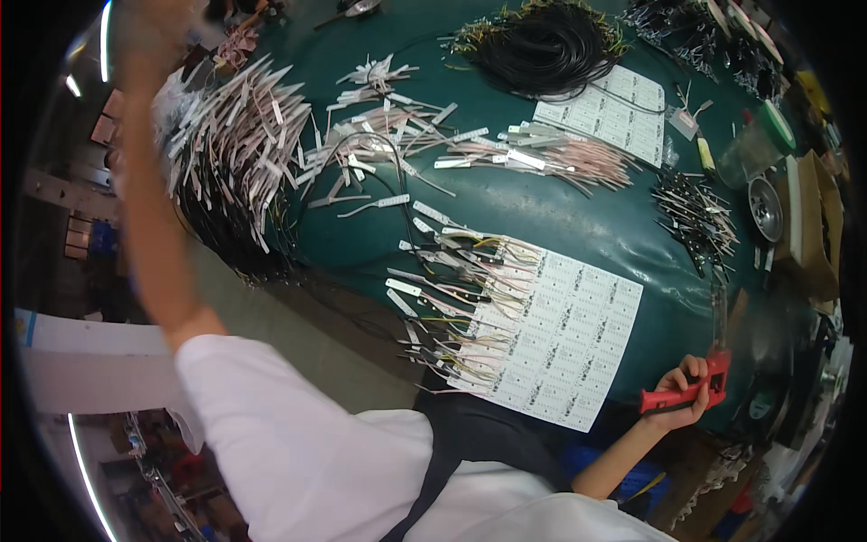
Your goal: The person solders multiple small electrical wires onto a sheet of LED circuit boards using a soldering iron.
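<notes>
At the right edge of the table, my right hand point(679, 395) is wrapped round a red pistol-grip tool point(717, 384). A long, thin part of the tool points away from me, too blurred to make out. My left arm reaches far out along the left side. My left hand point(155, 23) is smeared at the top edge, so its fingers and anything in them cannot be made out. Nearest to me lies a white printed sheet point(578, 339), with several tagged wires point(452, 298) laid in a row along its left side.
A large heap of tagged wires point(244, 135) hangs over the table's left edge. Looser tagged wires point(551, 158) lie mid-table. Behind them sit a black cable coil point(551, 45) and another printed sheet point(623, 104). A green-lidded jar point(754, 144), metal bowl point(764, 208) and cardboard box point(820, 226) stand right.
</notes>
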A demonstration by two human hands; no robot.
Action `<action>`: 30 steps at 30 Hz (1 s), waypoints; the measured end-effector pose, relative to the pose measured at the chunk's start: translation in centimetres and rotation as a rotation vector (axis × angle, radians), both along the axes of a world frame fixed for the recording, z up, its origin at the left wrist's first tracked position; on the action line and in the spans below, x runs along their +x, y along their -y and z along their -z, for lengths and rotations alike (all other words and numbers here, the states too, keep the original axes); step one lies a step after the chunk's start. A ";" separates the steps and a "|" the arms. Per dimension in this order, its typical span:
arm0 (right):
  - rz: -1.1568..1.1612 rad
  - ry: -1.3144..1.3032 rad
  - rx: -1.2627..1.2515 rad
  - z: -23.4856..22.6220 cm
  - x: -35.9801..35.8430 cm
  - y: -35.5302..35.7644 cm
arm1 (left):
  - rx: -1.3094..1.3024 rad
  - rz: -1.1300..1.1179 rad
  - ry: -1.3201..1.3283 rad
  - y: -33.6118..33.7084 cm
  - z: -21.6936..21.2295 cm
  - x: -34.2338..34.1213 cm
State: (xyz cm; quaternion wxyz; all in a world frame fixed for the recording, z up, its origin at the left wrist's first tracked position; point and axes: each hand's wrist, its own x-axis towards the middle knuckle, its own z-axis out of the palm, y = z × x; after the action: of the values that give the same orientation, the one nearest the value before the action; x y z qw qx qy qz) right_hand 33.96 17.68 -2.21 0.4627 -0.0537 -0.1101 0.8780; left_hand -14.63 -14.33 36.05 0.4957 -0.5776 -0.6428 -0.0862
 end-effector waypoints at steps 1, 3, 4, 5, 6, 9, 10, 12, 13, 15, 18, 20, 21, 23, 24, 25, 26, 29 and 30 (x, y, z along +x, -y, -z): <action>-0.008 -0.003 -0.010 0.0 0.0 0.0 | -0.028 -0.057 0.057 -0.8 5.6 -0.6; 0.001 -0.004 -0.020 0.0 0.1 0.1 | -0.057 -0.221 0.331 -3.0 15.7 -1.3; 0.008 0.011 -0.031 -0.1 0.1 0.1 | -0.064 -0.327 0.569 -3.8 19.9 -1.7; 0.006 0.000 -0.022 -0.1 0.1 0.1 | -0.111 -0.419 0.653 -4.4 23.0 -2.6; -0.006 0.005 -0.012 -0.1 0.2 0.1 | -0.115 -0.507 0.696 -4.4 25.1 -3.9; -0.019 -0.009 0.006 -0.2 0.1 0.1 | -0.057 -0.664 0.716 -4.2 27.9 -9.5; -0.017 -0.007 0.003 -0.2 0.0 0.1 | -0.016 -0.764 0.726 -4.2 28.4 -11.5; 0.008 -0.006 0.008 -0.3 -0.1 0.2 | -0.025 -0.758 0.694 -5.0 29.3 -15.5; 0.058 0.053 0.017 -0.3 -0.1 0.3 | -0.045 -0.767 0.677 -5.1 29.7 -17.3; 0.057 0.051 0.044 -0.4 -0.2 0.4 | -0.062 -0.758 0.664 -6.8 31.3 -20.0; 0.077 0.104 0.035 -0.6 -0.2 0.5 | -0.193 -0.623 0.462 -10.3 33.2 -23.7; 0.051 0.096 0.082 -0.6 -0.1 0.5 | -0.225 -0.693 0.352 -12.3 34.7 -25.5; 0.066 0.102 0.084 -0.6 0.0 0.4 | -0.223 -0.690 0.356 -13.0 35.2 -26.5; 0.072 0.121 0.048 -0.5 0.3 0.5 | -0.086 -0.699 0.311 -14.3 36.9 -27.7; 0.067 0.115 0.055 -0.5 0.3 0.5 | -0.076 -0.723 0.321 -14.6 37.4 -28.3; 0.070 0.100 0.061 -0.5 0.4 0.5 | -0.064 -0.717 0.318 -14.9 37.9 -28.7; 0.069 0.096 0.046 -0.5 0.4 0.6 | -0.166 -0.778 0.386 -15.0 38.4 -28.9; 0.086 0.068 0.060 -0.8 -0.2 0.6 | -0.239 -0.797 0.457 -14.8 38.5 -28.7; 0.064 0.065 0.058 -0.9 -0.4 0.7 | -0.236 -0.740 0.394 -14.3 37.9 -28.4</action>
State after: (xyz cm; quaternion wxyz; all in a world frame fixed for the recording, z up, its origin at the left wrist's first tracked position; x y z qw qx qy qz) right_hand 33.54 16.94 -1.26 0.4882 -0.0719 -0.1488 0.8569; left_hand -43.05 0.01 -1.87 0.2918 -0.3335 -0.8943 0.0628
